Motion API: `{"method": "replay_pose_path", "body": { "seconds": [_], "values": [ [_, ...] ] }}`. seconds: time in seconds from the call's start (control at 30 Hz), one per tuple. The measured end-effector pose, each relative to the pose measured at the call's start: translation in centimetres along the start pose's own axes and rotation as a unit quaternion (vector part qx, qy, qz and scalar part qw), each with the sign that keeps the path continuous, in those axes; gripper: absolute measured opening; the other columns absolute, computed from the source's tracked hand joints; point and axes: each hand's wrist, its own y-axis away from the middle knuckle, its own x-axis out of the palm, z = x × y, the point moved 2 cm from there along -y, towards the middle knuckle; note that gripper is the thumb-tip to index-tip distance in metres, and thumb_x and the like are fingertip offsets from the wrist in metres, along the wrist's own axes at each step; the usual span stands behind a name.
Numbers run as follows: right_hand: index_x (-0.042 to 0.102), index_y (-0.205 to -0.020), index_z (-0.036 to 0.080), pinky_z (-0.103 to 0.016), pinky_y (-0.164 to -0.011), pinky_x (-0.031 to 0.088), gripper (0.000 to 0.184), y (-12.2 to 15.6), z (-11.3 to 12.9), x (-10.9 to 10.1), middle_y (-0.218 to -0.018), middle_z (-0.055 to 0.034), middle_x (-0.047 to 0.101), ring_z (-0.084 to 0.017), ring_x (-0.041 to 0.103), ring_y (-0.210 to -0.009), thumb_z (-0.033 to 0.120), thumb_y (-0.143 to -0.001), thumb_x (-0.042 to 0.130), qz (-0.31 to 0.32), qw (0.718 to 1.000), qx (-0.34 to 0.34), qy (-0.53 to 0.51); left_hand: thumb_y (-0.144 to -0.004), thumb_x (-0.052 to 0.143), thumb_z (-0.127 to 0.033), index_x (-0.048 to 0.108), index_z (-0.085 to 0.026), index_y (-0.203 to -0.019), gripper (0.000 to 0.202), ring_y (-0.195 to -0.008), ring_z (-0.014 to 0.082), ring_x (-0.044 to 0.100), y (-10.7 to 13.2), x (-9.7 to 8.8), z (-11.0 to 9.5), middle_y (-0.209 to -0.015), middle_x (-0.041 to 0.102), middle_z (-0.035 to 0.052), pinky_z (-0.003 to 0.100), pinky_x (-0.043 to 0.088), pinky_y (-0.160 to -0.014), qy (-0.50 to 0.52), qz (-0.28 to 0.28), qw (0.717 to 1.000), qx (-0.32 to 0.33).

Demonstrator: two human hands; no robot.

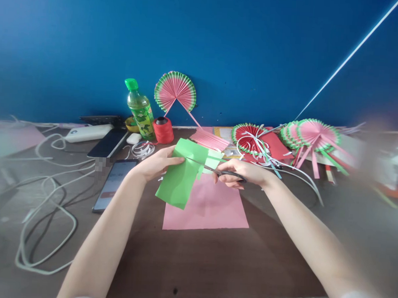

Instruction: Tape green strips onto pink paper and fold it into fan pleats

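Pinched in my left hand (154, 163) is a sheet of green paper (180, 179), tilted above the table. My right hand (239, 172) grips a pair of dark-handled scissors (229, 173), whose blades reach leftward across the green paper near its upper part. A narrow green strip (215, 158) stands out from the sheet along the cut. Under both hands a pink sheet of paper (212, 209) lies flat on the dark table. A small pale green paper piece (213, 161) shows behind the blades.
Behind stand a green-capped bottle (141, 108), a red thread spool (163, 130) and a pink pleated fan (175, 92) against the blue wall. More folded fans (315, 133) and white ties (252, 143) lie right. A phone (113, 184) and looped white cables (71, 222) occupy the left.
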Motion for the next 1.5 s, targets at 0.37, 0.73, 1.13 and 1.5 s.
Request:
{"method": "replay_pose_path", "body": {
  "seconds": [0.37,0.73,1.13,1.5],
  "values": [
    [0.057,-0.086,0.01,-0.017,-0.036,0.028,0.026,0.0,-0.3,-0.2,-0.049,0.0089,0.033,-0.003,0.031,-0.041,0.035,-0.081,0.056,0.005,1.0,0.011,0.015,-0.071,0.068,-0.03,0.054,-0.021,-0.114,0.046,-0.088,0.0203,0.065,-0.4,0.1,0.1,-0.102,0.068,0.0053,0.027,0.053,-0.072,-0.002,-0.015,1.0,0.026],
    [0.056,-0.093,0.013,-0.02,-0.045,0.036,0.031,0.4,-0.7,-2.0,-0.05,0.0066,0.044,-0.006,0.041,-0.043,0.039,-0.078,0.057,-0.07,0.993,0.037,0.082,-0.068,0.062,-0.016,0.06,-0.017,-0.094,0.026,-0.071,0.0154,0.063,-1.3,-1.2,0.9,-0.082,0.068,0.0011,0.029,0.051,-0.072,0.081,-0.21,0.971,0.08],
    [0.055,-0.113,0.016,-0.029,-0.069,0.042,0.04,2.9,-1.7,-7.1,-0.092,-0.0086,0.065,-0.022,0.059,-0.081,0.029,-0.075,0.053,-0.45,0.782,0.14,0.407,-0.08,0.046,-0.02,0.054,-0.027,-0.103,0.024,-0.104,0.014,0.056,-5.0,1.4,2.4,-0.104,0.064,0.0023,0.033,0.045,-0.089,0.019,-0.235,0.966,0.108],
    [0.057,-0.111,0.007,-0.035,-0.081,0.041,0.034,3.4,-3.9,-8.6,-0.1,-0.0193,0.06,-0.028,0.058,-0.094,0.021,-0.083,0.043,-0.464,0.686,0.207,0.521,-0.078,0.043,-0.027,0.061,-0.012,-0.101,0.032,-0.1,0.031,0.057,-2.4,-1.4,0.3,-0.105,0.063,0.0172,0.038,0.04,-0.087,-0.544,-0.222,0.809,0.018]
  ]
}}
